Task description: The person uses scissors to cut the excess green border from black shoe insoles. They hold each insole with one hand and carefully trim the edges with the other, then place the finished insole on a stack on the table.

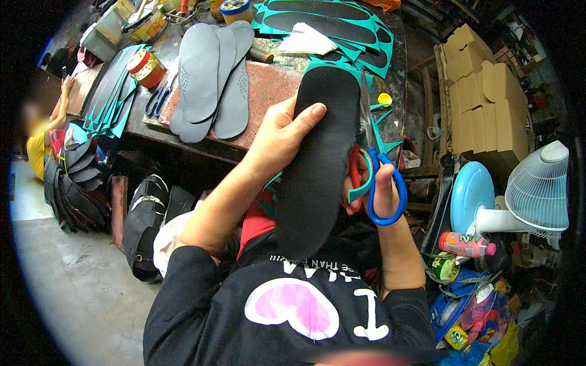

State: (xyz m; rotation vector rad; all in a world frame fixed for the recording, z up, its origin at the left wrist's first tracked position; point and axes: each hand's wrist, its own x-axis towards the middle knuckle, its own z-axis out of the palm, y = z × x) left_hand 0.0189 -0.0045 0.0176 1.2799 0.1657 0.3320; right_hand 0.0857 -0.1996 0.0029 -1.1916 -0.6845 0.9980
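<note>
My left hand [281, 135] grips a long black insole [320, 171] by its left edge, thumb on top. The insole is held up in front of my chest, its rounded end over the bench. My right hand [384, 192] is closed round the blue-handled scissors [398, 204] at the insole's right side. The blades point away from me along its edge; whether they touch it I cannot tell. A curved teal trimming [365, 183] shows beside the scissor handles. Teal-edged black sheets [323, 24] lie at the bench's far side. Several grey insoles [199, 70] are stacked to the left.
On the bench [268, 97] are a red-lidded jar [146, 68], another pair of scissors [157, 102] and a white cloth [307, 40]. Cardboard boxes [482, 110], a fan [537, 189] and a pink bottle [467, 245] stand right. A person in yellow [38, 149] sits far left.
</note>
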